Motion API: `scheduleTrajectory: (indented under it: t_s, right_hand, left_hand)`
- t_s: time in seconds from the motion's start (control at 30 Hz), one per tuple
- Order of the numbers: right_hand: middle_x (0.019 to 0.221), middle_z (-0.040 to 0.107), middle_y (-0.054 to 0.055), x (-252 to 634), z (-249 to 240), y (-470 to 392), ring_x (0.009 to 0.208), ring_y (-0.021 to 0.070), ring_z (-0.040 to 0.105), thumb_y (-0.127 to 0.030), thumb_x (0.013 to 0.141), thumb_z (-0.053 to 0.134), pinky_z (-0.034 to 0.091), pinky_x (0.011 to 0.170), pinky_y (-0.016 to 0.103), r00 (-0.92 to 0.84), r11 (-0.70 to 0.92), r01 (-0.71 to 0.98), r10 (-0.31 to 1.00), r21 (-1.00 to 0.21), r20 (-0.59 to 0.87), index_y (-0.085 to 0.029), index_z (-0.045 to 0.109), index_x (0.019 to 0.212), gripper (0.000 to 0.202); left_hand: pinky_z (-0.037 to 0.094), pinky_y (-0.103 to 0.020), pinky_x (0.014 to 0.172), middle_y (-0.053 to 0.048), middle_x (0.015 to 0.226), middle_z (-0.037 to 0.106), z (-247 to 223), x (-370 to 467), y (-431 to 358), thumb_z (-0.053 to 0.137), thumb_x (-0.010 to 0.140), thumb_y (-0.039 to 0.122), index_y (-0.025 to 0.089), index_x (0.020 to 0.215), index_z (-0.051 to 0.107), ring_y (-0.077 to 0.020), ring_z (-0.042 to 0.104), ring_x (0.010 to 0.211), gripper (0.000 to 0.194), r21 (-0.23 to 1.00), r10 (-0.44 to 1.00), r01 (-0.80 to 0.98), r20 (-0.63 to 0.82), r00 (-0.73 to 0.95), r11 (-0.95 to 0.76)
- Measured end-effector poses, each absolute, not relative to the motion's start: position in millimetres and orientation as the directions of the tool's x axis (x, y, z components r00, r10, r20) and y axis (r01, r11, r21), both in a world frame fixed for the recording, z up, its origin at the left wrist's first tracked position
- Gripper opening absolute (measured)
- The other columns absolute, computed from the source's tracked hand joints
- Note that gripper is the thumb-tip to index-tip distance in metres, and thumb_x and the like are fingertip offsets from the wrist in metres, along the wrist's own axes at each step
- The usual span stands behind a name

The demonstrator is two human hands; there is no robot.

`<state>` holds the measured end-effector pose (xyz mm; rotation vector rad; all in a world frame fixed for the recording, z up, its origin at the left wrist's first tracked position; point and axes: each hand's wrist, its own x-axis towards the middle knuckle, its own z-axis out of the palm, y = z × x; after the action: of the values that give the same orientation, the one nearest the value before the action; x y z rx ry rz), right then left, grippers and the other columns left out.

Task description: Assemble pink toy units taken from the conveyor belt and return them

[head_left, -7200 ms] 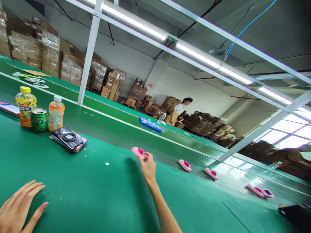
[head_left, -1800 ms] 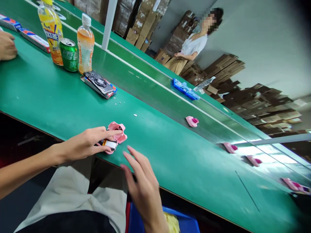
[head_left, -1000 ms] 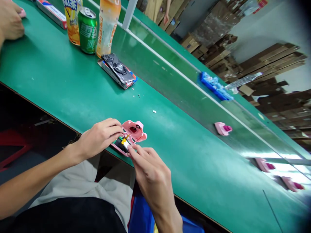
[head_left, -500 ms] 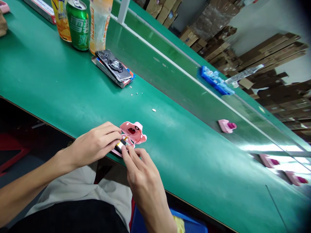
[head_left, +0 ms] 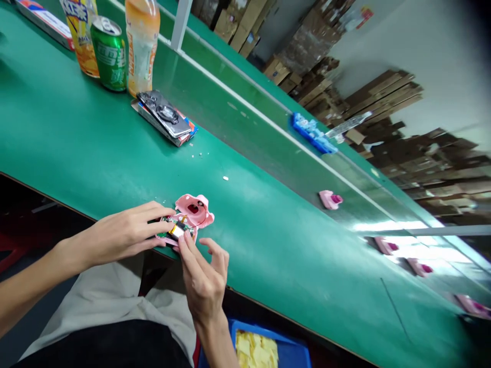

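Note:
An opened pink plastic casing (head_left: 205, 217) lies at the near edge of the green table (head_left: 268, 245). Thin wires join its upper shell to the lower part, where a green circuit board and a silvery battery (head_left: 177, 231) with yellow tape show. My left hand (head_left: 132, 230) reaches in from the left, its fingers spread over the board and the casing's left side. From below, my right hand (head_left: 203, 271) presses thumb and a fingertip on the battery's right end, other fingers curled in the air. The casing's lower edge is partly hidden by my fingers.
Behind, at the left, are a green can (head_left: 109, 56), an orange-capped bottle (head_left: 141, 48) and a phone (head_left: 164, 115) on a box. Pink parts (head_left: 330, 200) and a blue tray (head_left: 312, 134) lie farther right. A blue bin (head_left: 287, 352) with yellow pieces is below.
The view has shifted right. My left fingers have opened and spread out, uncovering more of the board. My right hand stays at the battery, and more of the blue bin shows.

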<state>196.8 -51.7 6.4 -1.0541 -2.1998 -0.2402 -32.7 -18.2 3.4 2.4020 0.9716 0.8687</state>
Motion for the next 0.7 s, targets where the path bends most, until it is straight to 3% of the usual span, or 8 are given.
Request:
scheduleTrajectory:
  t_s: [0.1,0.17,0.2,0.27,0.33,0.4,0.53,0.7]
  right_hand:
    - [0.092,0.08,0.005,211,28,-40,0.084,0.0208,0.066,-0.015,0.092,0.069,0.05,0.076,0.034,-0.272,0.602,0.766,0.623,-0.227,0.733,-0.02,0.077,0.097,0.01]
    - [0.076,0.077,0.005,218,57,-8,0.069,0.0184,0.065,-0.026,0.099,0.06,0.048,0.067,0.032,-0.151,0.447,0.82,0.77,-0.356,0.62,-0.02,0.076,0.08,0.025]
    - [0.068,0.074,0.005,217,72,14,0.062,0.0173,0.063,-0.035,0.102,0.054,0.046,0.063,0.032,-0.102,0.321,0.853,0.876,-0.412,0.471,-0.02,0.074,0.073,0.039]
    - [0.06,0.07,0.006,205,98,66,0.057,0.0167,0.061,-0.053,0.103,0.045,0.045,0.061,0.031,-0.196,0.147,0.9,0.977,-0.41,-0.08,-0.019,0.072,0.062,0.06]
    - [0.062,0.071,0.009,183,111,114,0.056,0.0154,0.058,-0.064,0.1,0.043,0.044,0.061,0.03,-0.329,0.182,0.937,0.745,-0.298,-0.58,-0.018,0.07,0.056,0.069]
    - [0.063,0.072,0.01,156,112,145,0.054,0.0141,0.055,-0.069,0.094,0.05,0.041,0.056,0.029,-0.287,0.268,0.949,0.511,-0.167,-0.81,-0.017,0.067,0.052,0.069]
    - [0.056,0.067,0.008,124,112,152,0.051,0.0138,0.055,-0.061,0.076,0.079,0.038,0.052,0.027,-0.224,0.319,0.944,0.451,-0.078,-0.864,-0.014,0.069,0.055,0.053]
    - [0.063,0.068,0.003,134,146,127,0.059,0.0139,0.058,-0.049,0.079,0.079,0.04,0.056,0.027,-0.436,0.436,0.883,0.619,-0.175,-0.653,-0.017,0.071,0.063,0.037]
  left_hand:
    - [0.053,-0.035,0.103,-0.009,0.135,0.063,0,-31,-19,0.054,0.103,0.022,0.024,0.13,0.063,-0.0244,0.058,0.126,0.029,0.565,0.732,0.481,0.401,0.55,-0.671]
    - [0.054,-0.036,0.101,-0.009,0.135,0.063,0,-30,-18,0.053,0.102,0.021,0.025,0.13,0.063,-0.0251,0.058,0.125,0.03,0.543,0.735,0.503,0.403,0.546,-0.672]
    - [0.054,-0.036,0.101,-0.009,0.135,0.063,0,-29,-18,0.053,0.102,0.021,0.025,0.129,0.064,-0.0255,0.058,0.124,0.029,0.531,0.734,0.514,0.404,0.546,-0.674]
    - [0.054,-0.038,0.101,-0.01,0.135,0.063,3,-29,-19,0.053,0.102,0.022,0.025,0.124,0.066,-0.0265,0.057,0.125,0.026,0.514,0.735,0.53,0.405,0.543,-0.675]
    - [0.054,-0.038,0.1,-0.011,0.133,0.063,5,-28,-21,0.055,0.101,0.022,0.025,0.121,0.067,-0.0275,0.056,0.124,0.023,0.505,0.745,0.55,0.392,0.54,-0.665]
    - [0.054,-0.039,0.098,-0.011,0.131,0.062,6,-27,-22,0.059,0.099,0.022,0.025,0.123,0.065,-0.0282,0.056,0.123,0.025,0.481,0.758,0.587,0.367,0.54,-0.651]
    - [0.054,-0.04,0.097,-0.01,0.128,0.062,3,-24,-25,0.061,0.098,0.021,0.027,0.122,0.065,-0.0288,0.057,0.12,0.025,0.489,0.79,0.621,0.349,0.505,-0.613]
    - [0.052,-0.034,0.103,-0.007,0.138,0.06,9,-28,-23,0.059,0.1,0.027,0.028,0.117,0.067,-0.0245,0.061,0.125,0.019,0.781,0.868,0.413,0.321,0.378,-0.469]
